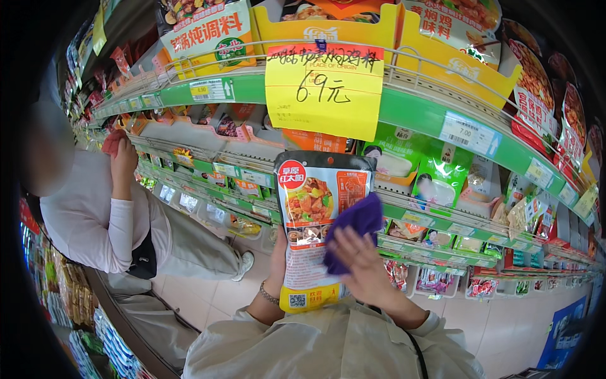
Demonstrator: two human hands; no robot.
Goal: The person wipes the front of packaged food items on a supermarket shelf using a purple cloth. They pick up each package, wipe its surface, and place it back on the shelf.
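Observation:
My left hand [279, 259], a beaded bracelet on its wrist, holds a seasoning pouch [307, 263] upright before my chest. Most of that hand's fingers are hidden behind the pouch. The pouch has a black top edge, a picture of a cooked dish, printed writing and a yellow lower band with a printed code. Against its right side, my right hand [362, 270] presses a purple cloth [362, 222] with spread fingers. The cloth covers part of the pouch's front and right edge.
Shop shelving [416, 113] with green price rails and wire guards curves ahead. A yellow price sign [326, 94] hangs above the pouch. Green packets [442, 177] stand behind, to the right. Another person [104, 199] stands close on the left, holding a reddish cloth [114, 142].

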